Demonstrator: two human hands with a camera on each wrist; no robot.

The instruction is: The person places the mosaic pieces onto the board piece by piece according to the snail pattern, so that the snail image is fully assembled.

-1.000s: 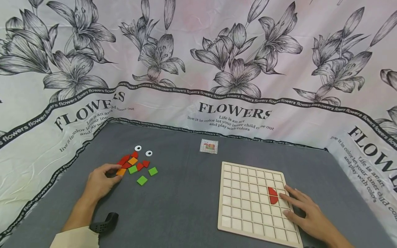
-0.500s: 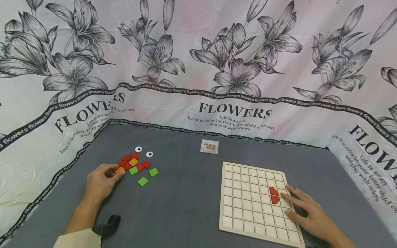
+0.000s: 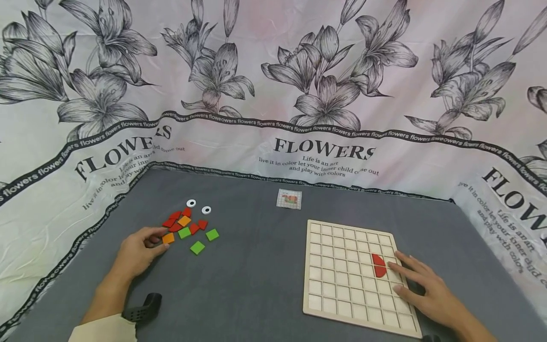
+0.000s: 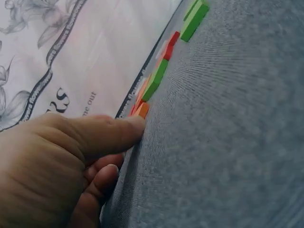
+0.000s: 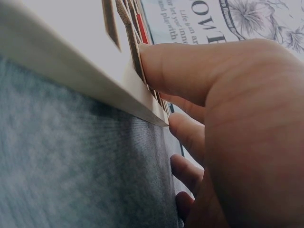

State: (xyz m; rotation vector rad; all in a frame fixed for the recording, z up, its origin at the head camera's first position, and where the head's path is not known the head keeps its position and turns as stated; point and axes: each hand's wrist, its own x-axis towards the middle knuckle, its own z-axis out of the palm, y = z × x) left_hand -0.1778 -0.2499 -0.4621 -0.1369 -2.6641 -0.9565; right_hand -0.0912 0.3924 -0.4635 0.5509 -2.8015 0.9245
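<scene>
The step in hand looks like picking up the orange square [image 3: 168, 238], towards the tabletop's [image 3: 239, 275] left edge; the left hand [image 3: 138, 251] pinches it narrowly. The right hand [image 3: 427, 290], fingers spread, rests at the board's [image 3: 340, 293] right edge. Lifting seems to call for a firm pinch.

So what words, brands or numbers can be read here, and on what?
"FLOWERS": big letters on the flowered cloth.
"flowers": repeated along its black band.
"Life is an art": cloth, below the middle heading.
"live it in color let your inner child": next line, its end broken by a fold.
"and play with colors": line below.
Picture card: any print is too small to read.
Grid board: no text seen.
</scene>
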